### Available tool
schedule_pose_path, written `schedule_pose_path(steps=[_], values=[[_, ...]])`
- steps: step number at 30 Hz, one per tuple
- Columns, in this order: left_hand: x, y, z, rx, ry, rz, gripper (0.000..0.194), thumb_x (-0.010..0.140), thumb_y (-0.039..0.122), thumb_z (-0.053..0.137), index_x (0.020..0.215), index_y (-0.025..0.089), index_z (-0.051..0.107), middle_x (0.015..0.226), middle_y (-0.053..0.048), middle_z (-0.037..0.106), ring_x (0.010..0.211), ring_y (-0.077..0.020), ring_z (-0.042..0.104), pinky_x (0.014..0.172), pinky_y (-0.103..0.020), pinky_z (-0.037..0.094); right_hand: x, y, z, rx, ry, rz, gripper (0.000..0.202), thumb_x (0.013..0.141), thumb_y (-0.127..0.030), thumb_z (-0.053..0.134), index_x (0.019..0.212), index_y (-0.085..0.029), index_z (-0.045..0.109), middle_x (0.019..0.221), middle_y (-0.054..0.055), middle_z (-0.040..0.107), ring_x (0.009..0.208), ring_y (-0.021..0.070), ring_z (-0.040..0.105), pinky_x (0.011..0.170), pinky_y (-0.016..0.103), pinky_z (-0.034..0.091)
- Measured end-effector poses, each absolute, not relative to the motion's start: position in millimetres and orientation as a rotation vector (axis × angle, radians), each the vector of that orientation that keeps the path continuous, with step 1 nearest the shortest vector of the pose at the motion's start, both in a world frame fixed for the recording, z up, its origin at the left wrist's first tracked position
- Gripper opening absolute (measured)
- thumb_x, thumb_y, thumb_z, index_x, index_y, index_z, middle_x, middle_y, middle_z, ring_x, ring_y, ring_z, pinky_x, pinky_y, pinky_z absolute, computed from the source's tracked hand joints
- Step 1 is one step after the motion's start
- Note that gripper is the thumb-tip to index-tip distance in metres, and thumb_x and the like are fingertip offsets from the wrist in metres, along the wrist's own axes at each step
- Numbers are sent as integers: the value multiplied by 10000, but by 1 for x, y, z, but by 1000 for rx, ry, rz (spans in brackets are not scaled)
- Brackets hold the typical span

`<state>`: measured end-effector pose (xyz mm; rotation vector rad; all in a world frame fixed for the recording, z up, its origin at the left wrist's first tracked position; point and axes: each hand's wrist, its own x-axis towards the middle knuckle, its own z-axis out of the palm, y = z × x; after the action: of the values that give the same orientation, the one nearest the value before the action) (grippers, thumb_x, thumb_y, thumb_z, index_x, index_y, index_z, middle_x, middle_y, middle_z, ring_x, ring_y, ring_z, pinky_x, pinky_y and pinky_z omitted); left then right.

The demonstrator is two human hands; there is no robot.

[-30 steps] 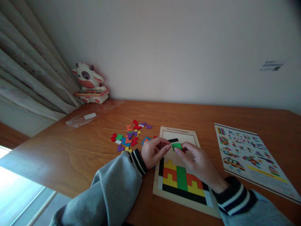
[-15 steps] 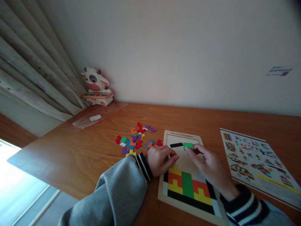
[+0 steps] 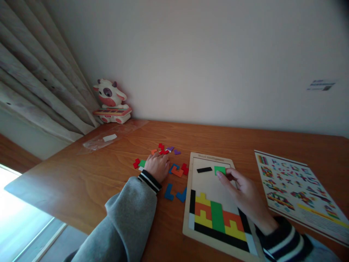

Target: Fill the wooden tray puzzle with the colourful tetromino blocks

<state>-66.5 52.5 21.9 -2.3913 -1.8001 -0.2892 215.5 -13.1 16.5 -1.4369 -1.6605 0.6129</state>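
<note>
A wooden puzzle board (image 3: 187,214) lies on the table; its lower half is filled with yellow, orange, green, black and white pieces. My right hand (image 3: 242,189) pinches a green square piece (image 3: 219,170) over the upper part of the board. Beside that piece, a black strip (image 3: 204,170) lies loose on the board. My left hand (image 3: 158,166) rests over the pile of loose coloured pieces left of the board, fingers pointing away and spread a little; whatever is under the palm is hidden. Two blue pieces (image 3: 169,193) lie nearer me, by the board's left edge.
A printed pattern sheet (image 3: 297,193) lies right of the board. At the back left sit a cow toy (image 3: 111,102) and a clear plastic bag (image 3: 95,144). A curtain (image 3: 40,72) hangs at the left, and a wall rises behind the table.
My left hand has moved from the board's left edge leftward and away, onto the loose pieces. The green square has shifted slightly right, apart from the black strip.
</note>
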Motion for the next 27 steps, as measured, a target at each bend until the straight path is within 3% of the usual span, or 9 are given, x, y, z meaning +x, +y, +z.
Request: schedule_pose_path(steps=[4, 9, 19, 27], values=[[-61, 53, 17, -2543, -1689, -329, 198, 928, 208, 491, 1008, 185, 671, 948, -91, 720, 961, -260, 649, 879, -396, 495, 217, -13, 13, -1452, -1676, 616, 308, 901, -505, 538, 830, -220, 632, 755, 16, 676, 715, 192, 632, 642, 294, 473], [-62, 54, 16, -2526, -1711, -367, 241, 940, 207, 485, 1107, 188, 656, 1096, -94, 685, 1042, -247, 622, 926, -379, 490, 218, -12, 12, -1439, -1688, 597, 305, 906, -498, 538, 810, -221, 622, 731, 7, 657, 691, 183, 617, 649, 295, 464], [-65, 53, 18, -2370, -1832, -307, 268, 942, 396, 538, 1045, 215, 707, 1157, -88, 681, 1106, -304, 591, 925, -446, 482, 217, -12, 13, -1433, -1687, 588, 308, 901, -500, 543, 808, -222, 637, 730, 10, 665, 691, 184, 617, 648, 297, 470], [-70, 63, 5, -2567, -1628, -382, 215, 954, 208, 518, 1027, 212, 720, 1104, -84, 715, 1063, -248, 622, 943, -403, 477, 221, -9, 8, -1450, -1530, 736, 340, 875, -537, 574, 879, -204, 642, 812, 44, 706, 754, 210, 662, 669, 313, 511]])
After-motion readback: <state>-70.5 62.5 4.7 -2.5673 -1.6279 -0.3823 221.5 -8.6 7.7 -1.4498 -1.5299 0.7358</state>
